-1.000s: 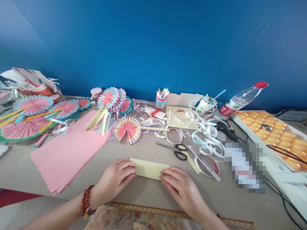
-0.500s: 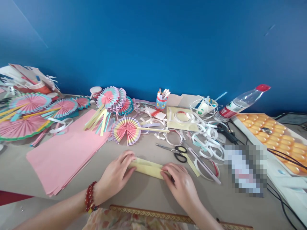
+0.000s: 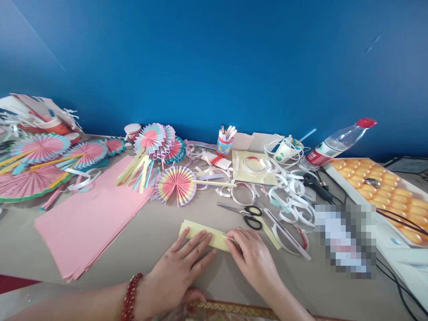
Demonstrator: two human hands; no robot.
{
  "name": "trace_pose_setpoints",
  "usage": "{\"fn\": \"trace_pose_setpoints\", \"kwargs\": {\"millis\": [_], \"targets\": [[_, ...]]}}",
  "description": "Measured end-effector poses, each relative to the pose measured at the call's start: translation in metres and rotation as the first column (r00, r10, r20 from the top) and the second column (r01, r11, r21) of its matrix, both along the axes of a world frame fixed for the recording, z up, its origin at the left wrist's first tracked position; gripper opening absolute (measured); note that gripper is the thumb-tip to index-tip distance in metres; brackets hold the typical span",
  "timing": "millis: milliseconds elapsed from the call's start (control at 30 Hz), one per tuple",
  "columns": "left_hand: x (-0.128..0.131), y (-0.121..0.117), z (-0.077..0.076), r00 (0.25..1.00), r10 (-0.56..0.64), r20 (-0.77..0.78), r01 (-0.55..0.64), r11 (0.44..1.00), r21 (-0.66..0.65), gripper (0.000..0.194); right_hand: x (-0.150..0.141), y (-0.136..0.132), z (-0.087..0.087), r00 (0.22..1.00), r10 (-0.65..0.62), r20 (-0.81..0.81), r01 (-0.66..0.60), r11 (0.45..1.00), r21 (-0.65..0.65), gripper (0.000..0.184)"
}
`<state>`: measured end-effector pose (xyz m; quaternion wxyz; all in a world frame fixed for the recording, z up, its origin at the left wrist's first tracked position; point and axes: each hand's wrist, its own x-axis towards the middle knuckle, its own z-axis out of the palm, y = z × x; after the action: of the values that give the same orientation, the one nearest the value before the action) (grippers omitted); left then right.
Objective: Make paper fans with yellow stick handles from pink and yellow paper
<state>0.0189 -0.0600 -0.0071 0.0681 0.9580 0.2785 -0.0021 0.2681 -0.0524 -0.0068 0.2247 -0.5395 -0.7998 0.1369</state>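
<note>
A folded strip of pale yellow paper (image 3: pixel 219 240) lies on the table in front of me. My left hand (image 3: pixel 180 263), with a red bead bracelet at the wrist, rests on its left part with fingers spread flat. At the strip's right end, my right hand (image 3: pixel 252 252) pinches the paper between thumb and fingers. Just beyond sit black-handled scissors (image 3: pixel 245 213), their blades half apart. A pleated round paper fan (image 3: pixel 175 185) with a pale yellow handle lies farther back.
A stack of pink paper (image 3: pixel 90 218) spreads to the left, beside several paper fans (image 3: pixel 43 151). Curled white paper strips (image 3: pixel 290 191) and rolls of tape (image 3: pixel 243 193) clutter the back right. A bottle (image 3: pixel 331 149), a glue gun (image 3: pixel 317 187) and cables stand or lie at right.
My left hand has let go of its pinch on the strip's left end and now lies flat across the paper. The strip is flatter on the table; my right hand stays at its end.
</note>
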Motion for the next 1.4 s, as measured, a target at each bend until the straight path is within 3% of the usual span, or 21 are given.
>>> {"fn": "trace_pose_setpoints", "kwargs": {"millis": [367,800,1133,1400], "targets": [[0.001,0.008,-0.002,0.997,-0.009,0.076,0.006,0.999,0.038,0.09,0.003,0.003,-0.009,1.0,0.015,0.006,-0.016,0.997,0.078,0.017],[0.003,0.006,-0.004,0.997,0.024,0.07,-0.027,0.999,0.047,0.096,0.003,0.005,-0.008,1.0,0.017,0.003,-0.017,0.998,0.063,0.017],[0.004,0.005,-0.003,0.999,0.049,0.019,-0.049,0.999,-0.022,0.097,0.001,0.004,-0.004,0.999,0.003,0.054,-0.007,0.998,0.065,0.018],[0.007,0.007,-0.004,0.998,0.053,-0.047,-0.056,0.996,-0.075,0.096,0.008,0.001,0.003,0.991,-0.088,0.101,0.081,0.994,0.076,0.011]]}}
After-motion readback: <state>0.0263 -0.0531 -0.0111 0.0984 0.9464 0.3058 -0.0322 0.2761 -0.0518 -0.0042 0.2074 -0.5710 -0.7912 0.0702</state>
